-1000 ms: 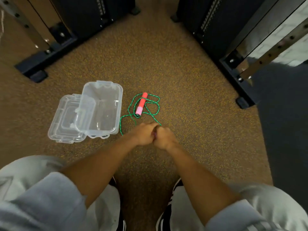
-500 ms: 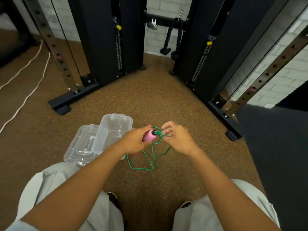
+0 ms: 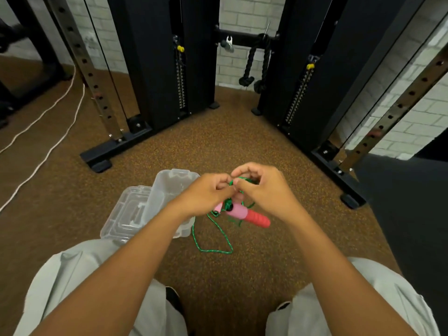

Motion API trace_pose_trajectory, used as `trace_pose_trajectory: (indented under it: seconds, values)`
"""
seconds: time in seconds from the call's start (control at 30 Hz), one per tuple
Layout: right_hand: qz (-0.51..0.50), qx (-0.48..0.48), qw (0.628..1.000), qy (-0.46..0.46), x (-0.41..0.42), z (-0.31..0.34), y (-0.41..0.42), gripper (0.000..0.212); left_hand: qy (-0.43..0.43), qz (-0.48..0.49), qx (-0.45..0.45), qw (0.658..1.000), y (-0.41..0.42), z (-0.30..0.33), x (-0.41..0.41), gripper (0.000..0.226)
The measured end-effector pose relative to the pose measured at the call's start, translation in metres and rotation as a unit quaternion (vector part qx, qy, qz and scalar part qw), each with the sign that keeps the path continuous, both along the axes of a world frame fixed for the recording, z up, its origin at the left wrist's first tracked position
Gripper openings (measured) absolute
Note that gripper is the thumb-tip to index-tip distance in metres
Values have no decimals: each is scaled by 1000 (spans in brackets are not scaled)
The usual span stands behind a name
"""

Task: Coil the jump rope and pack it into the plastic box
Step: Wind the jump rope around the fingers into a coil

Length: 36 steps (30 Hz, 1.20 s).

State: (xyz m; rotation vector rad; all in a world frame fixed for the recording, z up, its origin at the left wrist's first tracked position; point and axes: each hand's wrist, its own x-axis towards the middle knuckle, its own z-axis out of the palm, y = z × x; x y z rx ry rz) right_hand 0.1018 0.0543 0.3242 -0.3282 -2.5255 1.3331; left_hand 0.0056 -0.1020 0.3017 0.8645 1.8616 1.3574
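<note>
The jump rope has a thin green cord [image 3: 219, 235] and a pink and red handle [image 3: 247, 215]. My left hand [image 3: 206, 196] and my right hand [image 3: 260, 187] are close together above the floor, both pinching the green cord near the handle, which hangs just under my fingers. A loop of cord dangles down below my left wrist. The clear plastic box [image 3: 167, 187] stands open on the floor behind my left hand, partly hidden by my forearm. Its clear lid [image 3: 126, 209] lies against its left side.
Black gym machine columns [image 3: 164, 69] and their feet [image 3: 97, 163] stand ahead on the left and right. A white cord [image 3: 48, 151] trails over the brown speckled floor at the left. A dark mat [image 3: 412, 214] lies at the right. My knees fill the bottom.
My hands have lifted the rope from the floor and now hold it higher. The handle hangs lower under my fingers, and the camera has tilted up.
</note>
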Motion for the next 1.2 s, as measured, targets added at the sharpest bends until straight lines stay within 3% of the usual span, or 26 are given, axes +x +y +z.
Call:
trace_pose_trajectory:
  seconds: [0.2, 0.33, 0.7, 0.87, 1.0, 1.1, 1.2]
  values:
    - [32, -16, 998, -48, 16, 15, 34, 9, -82, 13, 25, 996, -19, 31, -10, 23]
    - [18, -53, 998, 19, 21, 28, 34, 6, -166, -23, 49, 985, -21, 45, -1, 47]
    - [38, -61, 995, 64, 7, 13, 11, 11, -239, -55, 82, 966, -9, 41, 12, 73]
    - [18, -72, 997, 27, 5, 4, 14, 8, -245, -39, 105, 963, -8, 45, 11, 71]
    - [1, -74, 997, -10, 6, -11, 10, 19, -223, 25, 124, 967, -8, 47, 5, 68]
    - [-33, -128, 991, -5, 5, -20, -4, 9, -241, 73, 176, 952, -7, 46, -1, 61]
    - [-47, -96, 994, -1, 2, -27, -12, 5, -230, 92, 193, 949, -5, 44, -5, 55]
